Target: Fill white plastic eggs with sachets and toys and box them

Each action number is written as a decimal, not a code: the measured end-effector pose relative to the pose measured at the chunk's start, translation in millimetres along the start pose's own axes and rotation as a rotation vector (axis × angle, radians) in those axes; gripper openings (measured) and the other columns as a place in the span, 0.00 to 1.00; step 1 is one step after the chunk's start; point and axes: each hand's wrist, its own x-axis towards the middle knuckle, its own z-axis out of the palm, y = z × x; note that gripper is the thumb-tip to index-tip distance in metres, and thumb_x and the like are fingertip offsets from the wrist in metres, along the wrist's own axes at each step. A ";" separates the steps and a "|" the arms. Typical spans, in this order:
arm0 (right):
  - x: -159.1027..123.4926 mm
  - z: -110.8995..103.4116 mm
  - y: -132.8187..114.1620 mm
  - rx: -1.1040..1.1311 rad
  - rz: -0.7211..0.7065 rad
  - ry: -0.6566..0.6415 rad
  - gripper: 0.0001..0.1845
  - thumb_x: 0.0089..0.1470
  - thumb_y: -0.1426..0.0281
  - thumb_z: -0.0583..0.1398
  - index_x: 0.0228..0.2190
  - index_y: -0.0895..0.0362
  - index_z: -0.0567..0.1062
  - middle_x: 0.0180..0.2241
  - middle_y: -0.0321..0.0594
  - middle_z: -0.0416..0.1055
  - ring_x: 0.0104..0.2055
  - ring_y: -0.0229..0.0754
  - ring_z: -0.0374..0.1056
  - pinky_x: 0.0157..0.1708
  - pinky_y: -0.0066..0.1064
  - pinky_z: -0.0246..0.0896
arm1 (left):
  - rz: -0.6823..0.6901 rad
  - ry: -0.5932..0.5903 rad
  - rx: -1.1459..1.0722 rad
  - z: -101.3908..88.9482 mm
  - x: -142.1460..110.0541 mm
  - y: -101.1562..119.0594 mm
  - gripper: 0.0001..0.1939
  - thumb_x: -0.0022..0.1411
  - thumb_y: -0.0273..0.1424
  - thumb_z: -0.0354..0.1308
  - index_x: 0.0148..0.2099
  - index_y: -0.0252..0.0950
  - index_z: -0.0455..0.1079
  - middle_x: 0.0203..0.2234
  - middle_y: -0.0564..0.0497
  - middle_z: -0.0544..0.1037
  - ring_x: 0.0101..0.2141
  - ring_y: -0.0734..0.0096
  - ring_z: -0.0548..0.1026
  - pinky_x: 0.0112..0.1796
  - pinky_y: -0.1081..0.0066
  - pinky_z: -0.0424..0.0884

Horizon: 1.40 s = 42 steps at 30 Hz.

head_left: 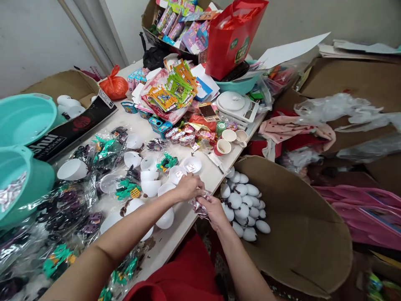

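Observation:
My left hand (pixel 189 187) and my right hand (pixel 214 211) meet at the table's front edge, fingers pinched on a small see-through plastic packet (pixel 200 209). Dark purplish pieces show inside the packet; their exact kind is hidden by fingers and glare. Close to my left hand lie white egg-shell halves, one (pixel 192 165) with a small printed slip inside. Another white half (pixel 151 188) sits further left. Bagged green toy parts (pixel 128 189) rest among the halves. Right of my right hand, many closed white eggs (pixel 241 205) fill part of a cardboard box (pixel 297 225).
Teal tubs (pixel 25 119) and a black-sided carton (pixel 75 125) stand at left. Several bagged purple parts (pixel 65 205) cover the near left. Further back are orange and green packets (pixel 175 88), a white scale (pixel 234 104), paper cups (pixel 223 147) and a red bag (pixel 233 42).

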 end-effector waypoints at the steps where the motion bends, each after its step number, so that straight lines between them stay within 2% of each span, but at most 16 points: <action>1: -2.5 -2.9 2.4 -0.003 0.012 -0.004 0.23 0.32 0.60 0.72 0.29 0.62 0.77 0.16 0.38 0.73 0.14 0.38 0.65 0.09 0.23 0.53 | -0.013 -0.004 -0.013 6.8 -4.2 0.1 0.09 0.59 0.38 0.59 0.37 0.41 0.77 0.35 0.49 0.76 0.42 0.59 0.70 0.44 0.64 0.64; 4: -9.8 -9.3 9.1 -0.001 0.033 0.021 0.29 0.32 0.60 0.72 0.37 0.61 0.76 0.20 0.41 0.75 0.19 0.42 0.70 0.10 0.23 0.53 | -0.132 0.100 -0.012 18.4 -11.7 -3.9 0.14 0.64 0.38 0.54 0.44 0.37 0.76 0.39 0.44 0.76 0.44 0.56 0.70 0.45 0.62 0.64; 7: -13.9 -5.0 13.1 0.024 0.005 0.069 0.27 0.33 0.58 0.72 0.35 0.59 0.75 0.20 0.38 0.75 0.19 0.39 0.70 0.11 0.22 0.53 | -0.188 0.163 -0.046 15.7 -24.7 -11.5 0.19 0.61 0.42 0.56 0.49 0.36 0.74 0.42 0.43 0.75 0.45 0.55 0.70 0.43 0.63 0.65; 10: -15.7 12.7 16.7 0.049 -0.007 0.035 0.25 0.34 0.57 0.72 0.31 0.59 0.74 0.19 0.37 0.75 0.17 0.37 0.68 0.12 0.22 0.54 | -0.151 0.096 -0.142 4.2 -51.3 -22.3 0.13 0.57 0.41 0.61 0.37 0.37 0.78 0.32 0.49 0.77 0.37 0.63 0.73 0.39 0.70 0.66; 12: -16.7 26.9 20.3 0.070 -0.001 0.004 0.24 0.34 0.57 0.72 0.30 0.58 0.74 0.23 0.39 0.76 0.18 0.37 0.69 0.13 0.23 0.54 | -0.173 0.097 -0.153 -5.7 -72.0 -31.8 0.11 0.61 0.37 0.57 0.33 0.36 0.77 0.29 0.50 0.77 0.34 0.66 0.73 0.38 0.71 0.66; 14: -17.7 38.6 25.0 0.091 0.007 -0.003 0.23 0.35 0.56 0.71 0.29 0.58 0.74 0.26 0.40 0.77 0.20 0.38 0.70 0.14 0.23 0.54 | -0.258 0.197 -0.090 -14.1 -90.8 -40.9 0.13 0.63 0.35 0.53 0.36 0.36 0.77 0.33 0.47 0.77 0.38 0.63 0.72 0.40 0.68 0.66; 17: -19.7 49.6 33.8 0.100 0.022 0.000 0.22 0.37 0.55 0.70 0.28 0.57 0.73 0.25 0.37 0.76 0.21 0.36 0.70 0.15 0.23 0.56 | -0.338 0.336 -0.040 -15.6 -113.9 -45.8 0.16 0.57 0.40 0.60 0.46 0.38 0.76 0.40 0.45 0.75 0.44 0.57 0.70 0.43 0.65 0.65; 19: -22.8 55.1 39.7 0.084 0.032 -0.014 0.21 0.37 0.54 0.70 0.26 0.57 0.73 0.21 0.33 0.72 0.19 0.35 0.67 0.15 0.23 0.56 | -0.299 0.276 -0.165 -7.1 -126.4 -41.1 0.21 0.53 0.42 0.64 0.48 0.39 0.74 0.40 0.47 0.75 0.41 0.61 0.71 0.40 0.68 0.67; 21: -28.4 60.9 45.3 0.062 0.043 -0.049 0.21 0.37 0.54 0.70 0.24 0.57 0.72 0.17 0.31 0.69 0.17 0.34 0.64 0.15 0.24 0.57 | -0.284 0.155 -0.330 5.5 -136.4 -33.7 0.15 0.53 0.39 0.63 0.43 0.38 0.75 0.33 0.51 0.76 0.33 0.68 0.73 0.33 0.73 0.66; 23: -36.3 65.7 50.6 0.044 0.064 -0.110 0.22 0.36 0.54 0.71 0.25 0.58 0.74 0.19 0.32 0.70 0.19 0.35 0.66 0.17 0.25 0.59 | -0.359 0.133 -0.400 17.2 -144.5 -29.2 0.07 0.55 0.34 0.61 0.34 0.36 0.74 0.26 0.53 0.76 0.27 0.71 0.71 0.29 0.75 0.63; 27: -51.0 63.5 62.2 0.025 0.137 -0.201 0.27 0.27 0.63 0.75 0.33 0.59 0.78 0.30 0.41 0.77 0.29 0.40 0.72 0.23 0.26 0.63 | -0.522 0.295 -0.398 27.4 -161.2 -35.1 0.07 0.60 0.30 0.54 0.34 0.34 0.72 0.26 0.52 0.76 0.29 0.70 0.72 0.31 0.74 0.63; 30: -53.9 54.0 71.5 0.021 0.152 -0.131 0.25 0.28 0.64 0.75 0.32 0.59 0.77 0.27 0.40 0.76 0.28 0.40 0.71 0.23 0.25 0.61 | -0.592 0.389 -0.376 30.3 -177.1 -39.1 0.08 0.61 0.32 0.54 0.39 0.35 0.71 0.31 0.49 0.77 0.33 0.67 0.73 0.35 0.71 0.65; 33: -53.0 53.7 80.4 0.025 0.103 -0.048 0.24 0.28 0.64 0.75 0.30 0.57 0.75 0.23 0.34 0.74 0.25 0.36 0.69 0.22 0.24 0.60 | -0.577 0.465 -0.387 41.0 -193.1 -32.6 0.17 0.56 0.37 0.60 0.46 0.36 0.70 0.39 0.48 0.75 0.38 0.65 0.72 0.37 0.69 0.66; 35: -54.9 62.2 85.7 0.022 0.069 -0.042 0.24 0.29 0.64 0.75 0.30 0.55 0.74 0.23 0.32 0.74 0.24 0.35 0.68 0.23 0.24 0.61 | -0.558 0.424 -0.506 52.5 -202.2 -27.0 0.21 0.52 0.40 0.63 0.46 0.37 0.70 0.36 0.50 0.75 0.34 0.67 0.72 0.34 0.71 0.66; 37: -60.4 74.6 90.2 0.014 0.065 -0.093 0.23 0.32 0.61 0.73 0.31 0.56 0.75 0.24 0.34 0.74 0.26 0.37 0.69 0.23 0.26 0.62 | -0.568 0.372 -0.696 63.5 -210.2 -26.0 0.17 0.49 0.40 0.64 0.39 0.36 0.70 0.27 0.54 0.73 0.28 0.71 0.70 0.29 0.73 0.64; 42: -75.3 99.2 97.6 -0.002 0.136 -0.241 0.27 0.29 0.60 0.73 0.34 0.58 0.77 0.28 0.39 0.76 0.27 0.42 0.70 0.21 0.30 0.64 | -0.611 0.504 -0.874 69.9 -228.5 -46.2 0.09 0.51 0.34 0.60 0.32 0.34 0.67 0.19 0.58 0.66 0.23 0.76 0.65 0.26 0.76 0.61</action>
